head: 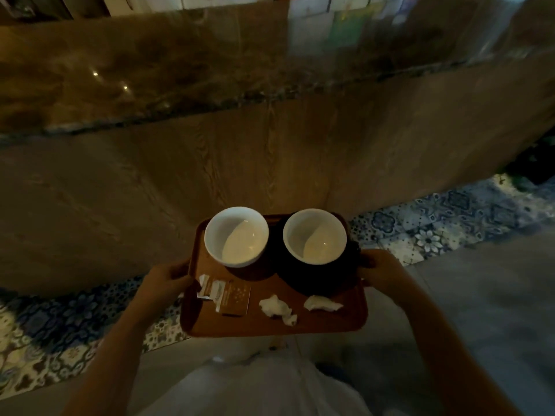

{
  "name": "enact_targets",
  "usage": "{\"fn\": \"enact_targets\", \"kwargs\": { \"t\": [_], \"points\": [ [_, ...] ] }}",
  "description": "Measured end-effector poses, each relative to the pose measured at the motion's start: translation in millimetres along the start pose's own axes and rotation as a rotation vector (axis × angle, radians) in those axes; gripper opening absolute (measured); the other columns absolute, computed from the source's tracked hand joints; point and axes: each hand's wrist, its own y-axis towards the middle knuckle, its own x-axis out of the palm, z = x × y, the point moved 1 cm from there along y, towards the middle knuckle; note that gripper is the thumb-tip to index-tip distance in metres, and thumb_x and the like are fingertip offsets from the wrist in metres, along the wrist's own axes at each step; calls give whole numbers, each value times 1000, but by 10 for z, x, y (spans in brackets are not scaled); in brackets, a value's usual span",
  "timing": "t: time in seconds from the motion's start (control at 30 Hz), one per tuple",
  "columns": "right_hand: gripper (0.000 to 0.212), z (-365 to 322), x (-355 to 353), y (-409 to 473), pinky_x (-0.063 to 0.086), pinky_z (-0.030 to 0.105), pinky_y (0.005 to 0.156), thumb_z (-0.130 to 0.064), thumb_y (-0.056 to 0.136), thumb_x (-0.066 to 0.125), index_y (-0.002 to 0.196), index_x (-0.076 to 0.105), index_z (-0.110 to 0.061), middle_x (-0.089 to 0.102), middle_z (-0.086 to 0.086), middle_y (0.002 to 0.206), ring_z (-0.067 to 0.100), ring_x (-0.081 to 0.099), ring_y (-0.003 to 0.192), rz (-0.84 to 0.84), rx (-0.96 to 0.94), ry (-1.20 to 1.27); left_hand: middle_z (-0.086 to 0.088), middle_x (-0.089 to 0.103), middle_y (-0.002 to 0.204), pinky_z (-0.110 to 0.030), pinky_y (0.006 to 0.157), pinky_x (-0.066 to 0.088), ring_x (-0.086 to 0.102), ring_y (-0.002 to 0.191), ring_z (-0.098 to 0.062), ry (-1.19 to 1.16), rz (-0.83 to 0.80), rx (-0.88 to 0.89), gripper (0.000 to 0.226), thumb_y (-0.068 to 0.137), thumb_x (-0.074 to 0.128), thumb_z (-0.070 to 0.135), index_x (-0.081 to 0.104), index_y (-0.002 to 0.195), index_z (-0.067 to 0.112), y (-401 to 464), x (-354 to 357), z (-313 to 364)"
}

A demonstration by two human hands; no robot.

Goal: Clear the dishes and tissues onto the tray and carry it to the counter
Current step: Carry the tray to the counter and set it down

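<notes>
I hold a brown tray [258, 324] level in front of my body, above the floor. My left hand [166, 280] grips its left edge and my right hand [381, 270] grips its right edge. Two empty white cups stand at the tray's far side: the left cup [236, 237] on a brown saucer [255, 273], the right cup [314, 236] on a dark saucer [318, 280]. Nearer me lie two crumpled tissues [277, 307] [321, 303], a brown packet [235, 298] and a torn wrapper [207, 288].
Straight ahead stands a counter with a wood-grain front panel [240, 163] and a glossy dark stone top [180, 70]. Patterned blue tiles [435, 229] run along its base, and plain grey floor [480, 310] lies to my right.
</notes>
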Motion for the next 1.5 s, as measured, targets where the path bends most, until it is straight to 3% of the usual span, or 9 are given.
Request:
{"fn": "enact_targets", "kwargs": {
  "t": [0.17,0.27,0.37,0.53,0.67,0.9,1.13,1.37,1.5],
  "points": [
    [18,-25,-340,603,54,15,48,4,84,55,90,56,21,61,41,88,41,66,80,-86,-69,-40,7,74,70,-17,54,50,69,65,-7,-8,93,-18,40,83,60,7,71,73,44,208,185,406],
    [14,-174,-586,955,51,23,50,8,83,53,75,57,18,57,27,65,33,63,64,-137,-124,-67,2,74,68,-33,68,55,70,67,-14,-20,174,-55,40,79,62,4,72,68,41,346,303,520],
    [14,-313,-818,1296,50,20,52,7,87,52,80,60,16,57,15,70,21,56,64,-234,-171,-56,5,75,73,-38,75,53,69,78,-19,-56,241,-76,44,73,64,0,72,71,43,433,429,687],
    [9,-506,-1168,1711,50,13,47,14,82,55,78,63,12,58,12,65,17,57,59,-268,-243,-46,16,73,69,-28,62,52,69,67,-11,-79,297,-69,54,78,64,4,67,66,56,586,493,1055],
    [10,-738,-1355,1988,53,27,63,11,81,58,82,65,4,64,17,79,22,62,73,-277,-255,-10,19,71,62,-17,47,49,66,57,2,-134,342,-42,51,81,64,6,69,62,53,789,427,1320],
    [36,-1365,-1470,2439,51,14,48,11,81,53,67,64,-20,65,0,74,5,66,63,-271,-299,67,18,70,60,-24,57,47,64,69,-7,-49,346,-3,32,80,66,12,64,85,43,1340,-73,1708],
    [25,-2055,-1363,2966,52,25,60,5,86,55,79,67,-16,67,5,84,14,64,78,-223,-279,85,19,71,64,-21,54,45,66,60,1,-56,333,30,26,83,63,13,66,86,39,1920,-761,2086],
    [31,-2674,-1194,3465,51,17,50,2,84,57,69,66,-23,66,-1,75,11,64,70,-171,-313,74,19,70,64,-20,55,45,66,62,2,-3,379,104,34,82,62,10,65,73,43,2474,-1307,2334],
    [15,-2895,-1148,3842,50,14,46,0,85,56,89,69,-6,66,2,73,5,66,59,-175,-324,-21,13,69,74,-24,58,47,66,70,-6,-3,368,72,27,83,63,16,65,76,42,2820,-1459,2362]
  ]
}}
